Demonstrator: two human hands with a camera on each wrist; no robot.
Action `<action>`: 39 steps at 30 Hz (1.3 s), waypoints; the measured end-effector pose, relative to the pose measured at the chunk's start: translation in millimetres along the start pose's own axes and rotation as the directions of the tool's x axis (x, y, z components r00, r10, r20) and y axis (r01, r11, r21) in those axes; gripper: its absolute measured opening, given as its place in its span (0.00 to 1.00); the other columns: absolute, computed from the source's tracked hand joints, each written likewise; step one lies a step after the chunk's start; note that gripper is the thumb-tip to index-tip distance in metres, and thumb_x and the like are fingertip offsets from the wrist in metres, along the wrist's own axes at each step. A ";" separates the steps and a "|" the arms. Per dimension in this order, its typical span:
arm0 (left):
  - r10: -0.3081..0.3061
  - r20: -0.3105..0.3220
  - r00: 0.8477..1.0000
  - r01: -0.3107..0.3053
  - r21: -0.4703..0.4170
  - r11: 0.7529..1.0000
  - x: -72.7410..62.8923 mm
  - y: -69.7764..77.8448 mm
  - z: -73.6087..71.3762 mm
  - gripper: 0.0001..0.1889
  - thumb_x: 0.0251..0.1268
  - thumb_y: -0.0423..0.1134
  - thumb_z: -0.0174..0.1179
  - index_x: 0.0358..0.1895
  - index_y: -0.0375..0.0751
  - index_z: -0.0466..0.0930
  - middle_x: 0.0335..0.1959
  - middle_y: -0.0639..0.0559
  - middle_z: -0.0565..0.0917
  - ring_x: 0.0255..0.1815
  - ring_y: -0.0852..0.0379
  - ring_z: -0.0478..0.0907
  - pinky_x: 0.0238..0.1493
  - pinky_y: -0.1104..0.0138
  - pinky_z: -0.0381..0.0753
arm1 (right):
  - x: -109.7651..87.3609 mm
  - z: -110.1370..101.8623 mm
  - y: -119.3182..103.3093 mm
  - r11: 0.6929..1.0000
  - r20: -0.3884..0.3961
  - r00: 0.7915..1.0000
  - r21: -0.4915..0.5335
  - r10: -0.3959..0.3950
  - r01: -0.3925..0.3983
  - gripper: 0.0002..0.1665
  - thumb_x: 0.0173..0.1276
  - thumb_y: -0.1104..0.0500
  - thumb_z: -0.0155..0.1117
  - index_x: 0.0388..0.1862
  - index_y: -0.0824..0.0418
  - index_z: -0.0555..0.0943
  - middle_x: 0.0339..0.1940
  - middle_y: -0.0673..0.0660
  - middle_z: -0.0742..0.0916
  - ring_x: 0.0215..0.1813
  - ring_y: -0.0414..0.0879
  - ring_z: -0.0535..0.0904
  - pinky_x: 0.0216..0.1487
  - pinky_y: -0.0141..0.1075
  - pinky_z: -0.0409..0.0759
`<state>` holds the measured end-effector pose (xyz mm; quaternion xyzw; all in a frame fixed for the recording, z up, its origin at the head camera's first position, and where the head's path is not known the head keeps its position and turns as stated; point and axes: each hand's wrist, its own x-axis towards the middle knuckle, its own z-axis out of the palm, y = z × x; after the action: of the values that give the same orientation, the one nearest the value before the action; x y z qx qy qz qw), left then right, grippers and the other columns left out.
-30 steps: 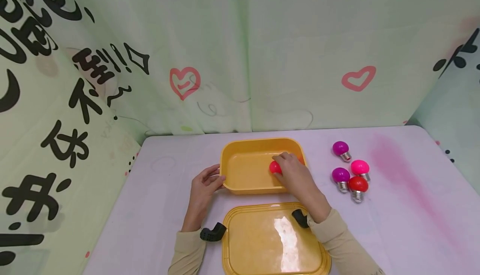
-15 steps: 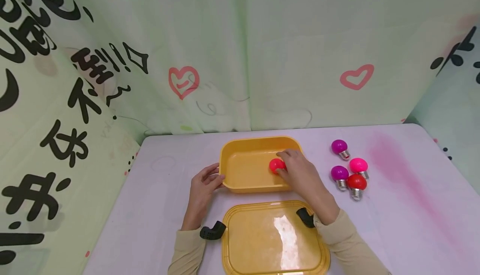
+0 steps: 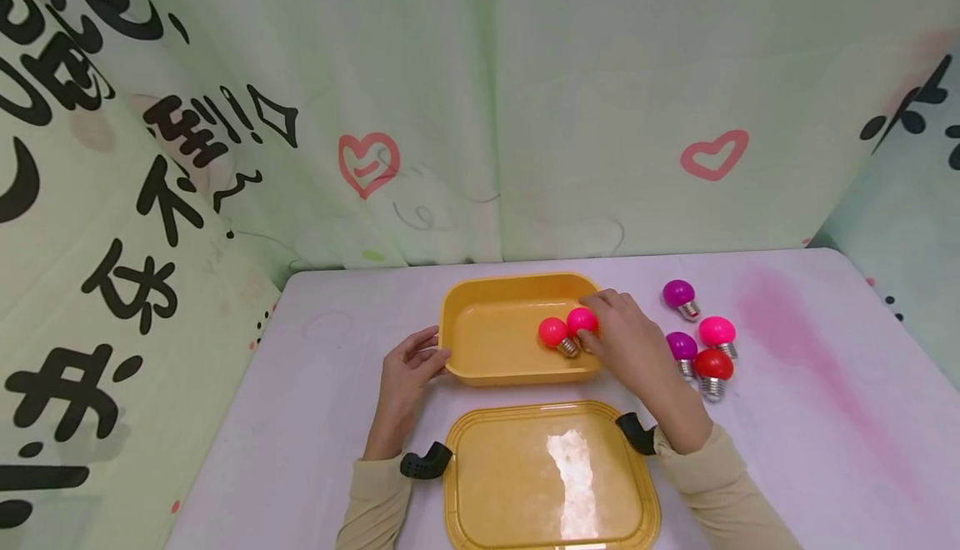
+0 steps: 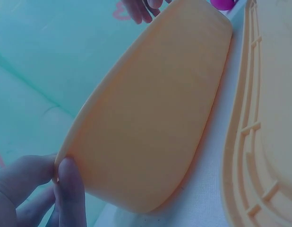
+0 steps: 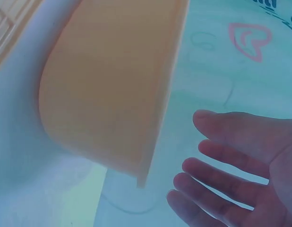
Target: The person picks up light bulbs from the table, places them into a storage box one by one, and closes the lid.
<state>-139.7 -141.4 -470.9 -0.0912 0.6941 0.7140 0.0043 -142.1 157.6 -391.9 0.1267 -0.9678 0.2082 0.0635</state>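
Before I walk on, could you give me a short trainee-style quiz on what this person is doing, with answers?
1. How many bulbs can be seen lying on the table outside the deep yellow box?
2. True or false: the person's left grip pinches the rim of the deep yellow box.
3. Where does the shallow yellow tray lie?
A) inside the deep yellow box
B) on the person's side of the deep yellow box
C) beyond the deep yellow box, by the backdrop

Key: 1. Four: two purple, one pink, one red. 2. True. 3. B.
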 end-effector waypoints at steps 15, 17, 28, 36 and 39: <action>0.004 0.010 1.000 -0.004 -0.006 1.000 -0.9 -1.2 -1.5 0.24 0.61 0.30 0.68 0.62 0.36 0.77 0.56 0.35 0.78 0.43 0.58 0.82 0.41 0.71 0.86 | -10.8 -11.9 23.9 0.998 -0.021 0.998 -0.045 0.051 -0.052 0.28 0.63 0.61 0.72 0.59 0.71 0.77 0.57 0.71 0.80 0.59 0.66 0.74 0.56 0.59 0.80; 0.004 0.011 1.000 -0.004 -0.007 1.000 -0.7 -1.4 -1.5 0.24 0.62 0.29 0.67 0.62 0.36 0.77 0.56 0.35 0.78 0.43 0.58 0.82 0.41 0.71 0.87 | -11.9 -12.6 27.9 0.997 -0.022 0.998 -0.058 0.054 -0.056 0.28 0.62 0.61 0.72 0.59 0.71 0.77 0.57 0.71 0.80 0.59 0.67 0.74 0.56 0.59 0.80; 0.008 0.013 1.000 -0.008 -0.008 1.000 -1.3 0.0 -0.5 0.25 0.62 0.29 0.67 0.63 0.35 0.76 0.56 0.35 0.79 0.43 0.59 0.82 0.42 0.70 0.87 | -18.6 -15.2 53.3 0.995 -0.007 0.997 -0.058 0.081 -0.081 0.27 0.63 0.62 0.70 0.58 0.74 0.76 0.56 0.74 0.78 0.60 0.70 0.71 0.57 0.63 0.77; 0.020 0.024 1.000 -0.020 -0.021 1.000 -0.5 -0.7 -0.6 0.24 0.62 0.28 0.67 0.62 0.35 0.76 0.56 0.34 0.78 0.42 0.59 0.83 0.42 0.70 0.87 | -23.4 -15.5 65.3 0.988 0.022 0.989 -0.049 0.145 -0.144 0.30 0.62 0.61 0.71 0.59 0.74 0.75 0.58 0.75 0.76 0.61 0.71 0.69 0.52 0.65 0.78; 0.019 0.022 1.000 -0.018 -0.018 1.000 -0.4 -0.5 -0.5 0.24 0.62 0.28 0.67 0.62 0.35 0.76 0.55 0.34 0.78 0.42 0.59 0.82 0.41 0.70 0.87 | -25.0 -15.0 69.3 0.988 0.020 0.989 -0.053 0.145 -0.144 0.30 0.61 0.62 0.71 0.59 0.75 0.75 0.58 0.75 0.76 0.60 0.71 0.69 0.53 0.65 0.78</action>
<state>-139.3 -141.8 -471.3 -0.0770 0.6884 0.7213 0.0044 -135.9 230.4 -409.5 0.0569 -0.9801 0.1860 0.0401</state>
